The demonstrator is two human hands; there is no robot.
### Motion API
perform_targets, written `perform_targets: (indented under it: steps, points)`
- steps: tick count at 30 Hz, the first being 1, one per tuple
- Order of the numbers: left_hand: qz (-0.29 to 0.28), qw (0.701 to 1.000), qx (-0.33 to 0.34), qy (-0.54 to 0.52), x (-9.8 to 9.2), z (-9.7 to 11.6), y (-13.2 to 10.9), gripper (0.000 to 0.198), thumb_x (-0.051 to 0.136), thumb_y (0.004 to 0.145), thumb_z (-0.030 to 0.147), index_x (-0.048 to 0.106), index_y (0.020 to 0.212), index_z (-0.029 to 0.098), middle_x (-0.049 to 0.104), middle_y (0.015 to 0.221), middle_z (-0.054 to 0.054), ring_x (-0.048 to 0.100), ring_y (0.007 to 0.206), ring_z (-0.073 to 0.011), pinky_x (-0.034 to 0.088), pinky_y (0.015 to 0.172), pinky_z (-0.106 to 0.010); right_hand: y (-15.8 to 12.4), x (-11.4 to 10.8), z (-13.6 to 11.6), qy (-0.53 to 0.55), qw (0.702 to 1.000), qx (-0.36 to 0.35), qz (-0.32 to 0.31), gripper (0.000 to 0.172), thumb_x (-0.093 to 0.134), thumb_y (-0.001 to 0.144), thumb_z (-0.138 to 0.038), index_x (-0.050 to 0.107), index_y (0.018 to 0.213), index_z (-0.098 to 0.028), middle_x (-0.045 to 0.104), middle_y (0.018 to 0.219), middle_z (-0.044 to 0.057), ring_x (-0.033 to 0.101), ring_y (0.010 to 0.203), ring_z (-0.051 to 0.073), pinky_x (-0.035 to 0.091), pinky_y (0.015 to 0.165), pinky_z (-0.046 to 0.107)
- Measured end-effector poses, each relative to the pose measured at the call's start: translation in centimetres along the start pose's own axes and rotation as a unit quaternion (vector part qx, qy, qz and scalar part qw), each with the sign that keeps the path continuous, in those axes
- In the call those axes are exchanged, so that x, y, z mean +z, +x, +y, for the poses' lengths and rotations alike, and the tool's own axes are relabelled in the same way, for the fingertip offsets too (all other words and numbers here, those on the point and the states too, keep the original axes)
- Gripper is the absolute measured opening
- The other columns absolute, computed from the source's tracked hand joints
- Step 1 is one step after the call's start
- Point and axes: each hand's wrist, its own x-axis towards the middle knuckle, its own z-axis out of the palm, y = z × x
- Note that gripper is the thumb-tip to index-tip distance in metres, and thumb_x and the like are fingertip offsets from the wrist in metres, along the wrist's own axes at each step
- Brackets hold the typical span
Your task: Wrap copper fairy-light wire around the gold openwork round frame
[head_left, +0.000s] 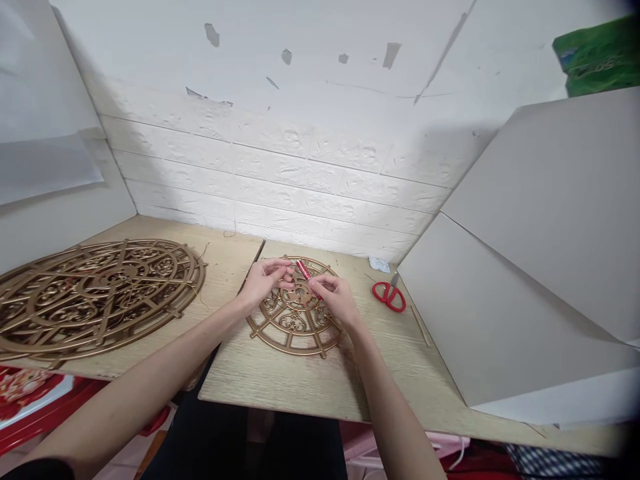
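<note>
Over a round gold openwork panel (289, 348), my right hand (336, 297) grips a small red tube (303, 270) between thumb and fingers. The tube slants up to the left and has a pale end; its exact kind I cannot make out. My left hand (265, 279) is just left of that pale end, thumb and fingertips pinched together. Whatever the left fingertips hold is too small to name. Both hands hide parts of the panel, which lies flat on the wooden table (280, 383) with scrollwork between its rings and spokes.
Several similar gold panels (115, 287) lie stacked at the left, with thin cord across them. Red-handled scissors (390, 295) and a thin stick (421, 327) lie at the right. White boards (505, 267) stand at the right; a white brick-patterned wall (300, 167) rises behind.
</note>
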Motion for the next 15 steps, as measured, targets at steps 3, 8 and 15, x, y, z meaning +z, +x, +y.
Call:
perform_targets:
  steps: [3,8,15]
  points:
    - [0.013,1.000,-0.007,-0.001,0.04,0.09,-0.02,0.023,0.070,0.068,0.022,0.068,0.087,0.010,0.068,0.078,-0.009,0.063,0.061,-0.0127,0.058,0.061,-0.029,-0.08,-0.11,-0.13,-0.023,1.000,-0.005,0.010,0.028,0.062,0.075,-0.042,0.069,0.079,-0.016,0.064,0.069,0.002,0.053,0.062,0.013,0.040,0.059,0.025]
    - [0.044,0.999,-0.018,0.000,0.13,0.34,0.01,0.022,0.068,0.069,0.020,0.068,0.088,0.009,0.069,0.079,-0.010,0.063,0.057,-0.0131,0.058,0.060,-0.030,-0.19,0.02,-0.28,-0.029,0.999,-0.019,-0.011,0.024,0.063,0.074,-0.040,0.069,0.078,-0.016,0.065,0.073,0.002,0.054,0.064,0.013,0.040,0.062,0.025]
    - [0.057,0.998,-0.010,0.010,0.14,0.56,0.05,0.022,0.068,0.069,0.020,0.068,0.088,0.009,0.068,0.078,-0.009,0.063,0.057,-0.0123,0.057,0.060,-0.028,-0.27,0.07,-0.37,-0.005,1.000,0.003,-0.027,0.025,0.065,0.073,-0.040,0.068,0.079,-0.016,0.066,0.072,0.002,0.055,0.063,0.013,0.040,0.060,0.025]
